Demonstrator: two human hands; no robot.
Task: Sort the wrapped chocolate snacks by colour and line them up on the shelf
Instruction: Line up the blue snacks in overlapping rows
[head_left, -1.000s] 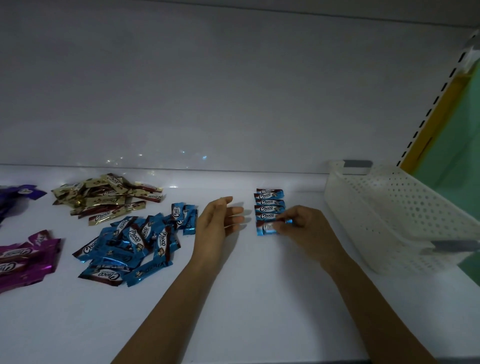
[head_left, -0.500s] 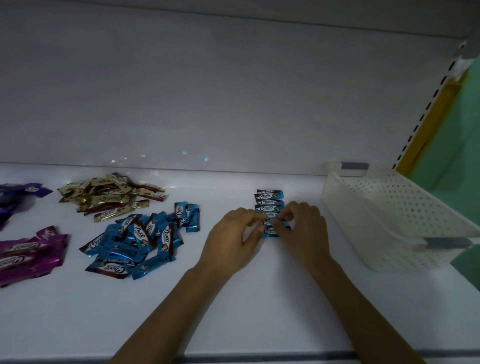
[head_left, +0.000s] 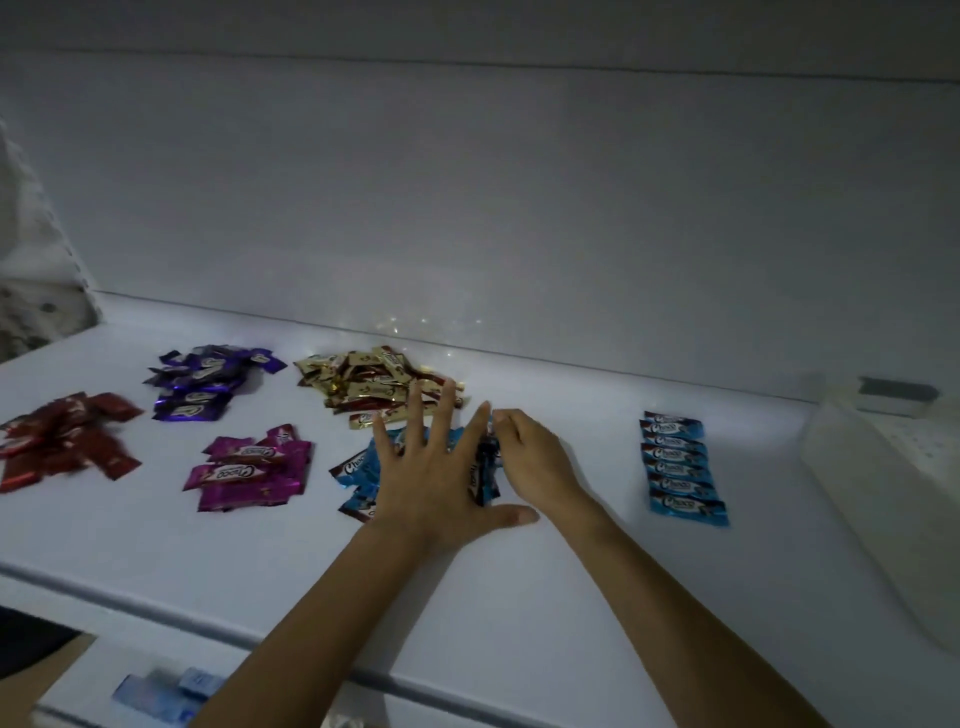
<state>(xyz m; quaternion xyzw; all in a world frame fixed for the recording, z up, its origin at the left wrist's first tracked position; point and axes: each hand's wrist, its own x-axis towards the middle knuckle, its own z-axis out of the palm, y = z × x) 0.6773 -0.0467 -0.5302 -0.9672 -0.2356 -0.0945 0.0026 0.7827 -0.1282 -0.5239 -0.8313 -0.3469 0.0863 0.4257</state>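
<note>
My left hand (head_left: 436, 483) lies spread flat on the blue snacks (head_left: 358, 470); my right hand (head_left: 535, 462) curls alongside, whether grasping one I cannot tell.

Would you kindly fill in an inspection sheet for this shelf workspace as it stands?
Surface: white shelf, dimly lit.
Job's things: blue row lined up at right; loose blue pile, gold pile, magenta pile, purple pile, red pile.
Clutter: white basket at far right.
Hands: left hand spread flat over blue pile; right hand curled round a blue snack at its edge.
Cables: nothing seen.
Surroundings: white back wall; blurred blue pack below shelf.
</note>
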